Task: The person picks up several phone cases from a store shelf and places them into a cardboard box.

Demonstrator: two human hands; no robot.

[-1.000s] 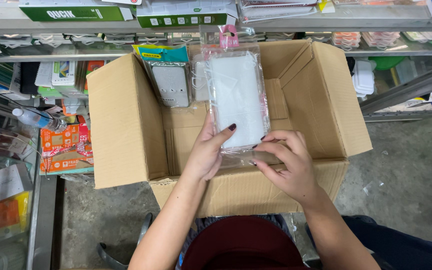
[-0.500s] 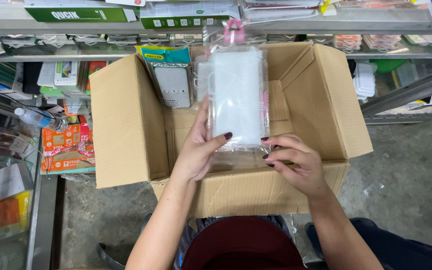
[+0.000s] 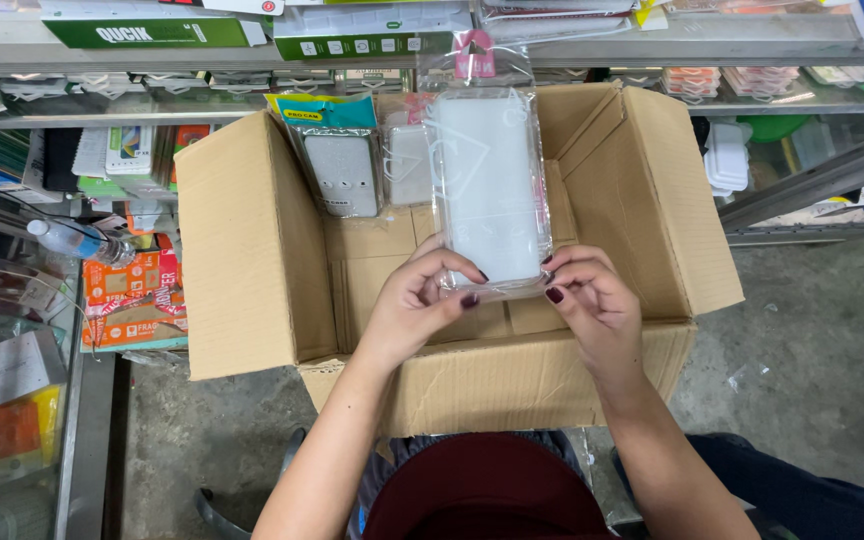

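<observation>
Head view looks down on an open cardboard box [image 3: 252,250] with its flaps spread. Above the box's middle, both hands hold a clear plastic packet with a white phone case [image 3: 489,190] upright by its bottom edge. The left hand [image 3: 417,300] pinches the lower left corner between thumb and fingers; the right hand [image 3: 592,300] pinches the lower right corner the same way. A pink hang tab tops the packet, which reaches past the box's far wall. Inside the box, against that far wall and left of the held packet, stand a grey packaged case with a teal header [image 3: 337,160] and another clear packet [image 3: 407,160]. Behind the box run metal shelves [image 3: 652,45] stocked with packaged goods.
</observation>
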